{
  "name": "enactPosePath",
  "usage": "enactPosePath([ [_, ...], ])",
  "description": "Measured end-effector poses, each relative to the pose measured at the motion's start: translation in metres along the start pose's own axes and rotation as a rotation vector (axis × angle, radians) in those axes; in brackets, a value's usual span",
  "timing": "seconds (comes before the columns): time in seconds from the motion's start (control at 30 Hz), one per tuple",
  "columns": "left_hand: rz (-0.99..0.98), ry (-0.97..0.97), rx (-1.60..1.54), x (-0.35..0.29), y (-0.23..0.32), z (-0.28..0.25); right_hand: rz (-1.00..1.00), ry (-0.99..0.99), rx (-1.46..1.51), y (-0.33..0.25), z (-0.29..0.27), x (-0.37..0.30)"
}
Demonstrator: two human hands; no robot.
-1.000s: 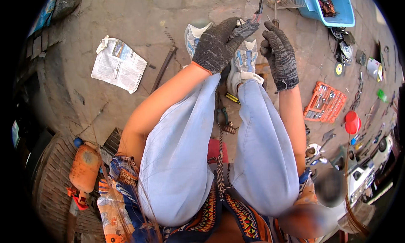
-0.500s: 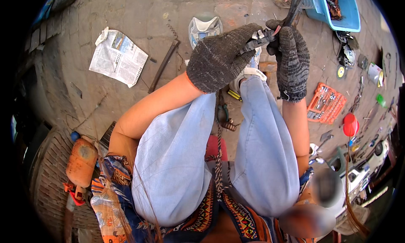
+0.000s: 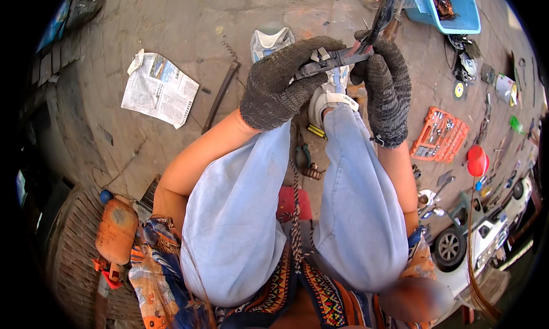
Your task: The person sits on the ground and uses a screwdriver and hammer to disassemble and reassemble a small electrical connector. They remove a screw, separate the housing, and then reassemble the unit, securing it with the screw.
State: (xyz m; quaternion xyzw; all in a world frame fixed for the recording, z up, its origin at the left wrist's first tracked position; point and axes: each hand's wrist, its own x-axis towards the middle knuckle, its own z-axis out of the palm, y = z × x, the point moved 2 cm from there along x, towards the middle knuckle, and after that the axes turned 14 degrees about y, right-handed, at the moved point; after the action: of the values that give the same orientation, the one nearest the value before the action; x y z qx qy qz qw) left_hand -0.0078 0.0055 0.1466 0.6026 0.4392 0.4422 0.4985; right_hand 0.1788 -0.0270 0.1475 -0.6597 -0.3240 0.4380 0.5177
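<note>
Dark knitted gloves cover both my hands, which are close together above my shoes. My left hand (image 3: 283, 83) is closed around a slim, dark grey piece (image 3: 337, 61) with light metal bits on top; its exact kind is unclear. Its far end meets a bundle of black cable (image 3: 384, 14) with reddish strands showing where they join. My right hand (image 3: 386, 89) closes around the cable near that junction, its thumb bent toward the grey piece. The fingers partly hide the contact point.
Newspaper (image 3: 160, 89) and a dark metal bar (image 3: 220, 97) lie left on the paving. To the right are a blue bin (image 3: 460, 23) with brown tangled material, an orange socket set (image 3: 440, 136) and a red bowl (image 3: 476, 160). An orange tank (image 3: 116, 232) is at lower left.
Both hands have shifted slightly left. The grey piece lies flatter and shows more of its length between them. The view has moved a little, and a car wheel now shows at lower right.
</note>
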Motion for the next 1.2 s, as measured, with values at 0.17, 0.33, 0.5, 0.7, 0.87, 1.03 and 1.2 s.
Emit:
enactPosePath([
  [0.17, 0.031, 0.023, -0.002, -0.002, -0.002, 0.001, -0.031, -0.015, -0.011, -0.005, 0.002, 0.000],
  [0.33, 0.053, 0.022, 0.106, -0.003, -0.009, 0.006, -0.026, 0.000, 0.070, -0.005, 0.003, 0.007],
  [0.5, 0.091, 0.049, 0.265, -0.006, -0.020, 0.011, 0.100, -0.001, 0.173, 0.001, 0.014, 0.026],
  [0.7, 0.113, -0.018, 0.438, -0.007, -0.061, 0.031, 0.004, -0.026, -0.101, 0.064, 0.010, 0.074],
  [0.87, -0.121, -0.091, 0.440, -0.011, -0.089, 0.036, -0.173, -0.181, -0.351, 0.111, 0.014, 0.104],
  [1.03, -0.331, -0.154, 0.373, -0.022, -0.110, 0.037, -0.227, -0.397, -0.430, 0.138, 0.022, 0.101],
  [1.2, -0.302, -0.245, 0.521, -0.028, -0.107, 0.031, -0.202, -0.511, -0.541, 0.158, 0.023, 0.101],
])
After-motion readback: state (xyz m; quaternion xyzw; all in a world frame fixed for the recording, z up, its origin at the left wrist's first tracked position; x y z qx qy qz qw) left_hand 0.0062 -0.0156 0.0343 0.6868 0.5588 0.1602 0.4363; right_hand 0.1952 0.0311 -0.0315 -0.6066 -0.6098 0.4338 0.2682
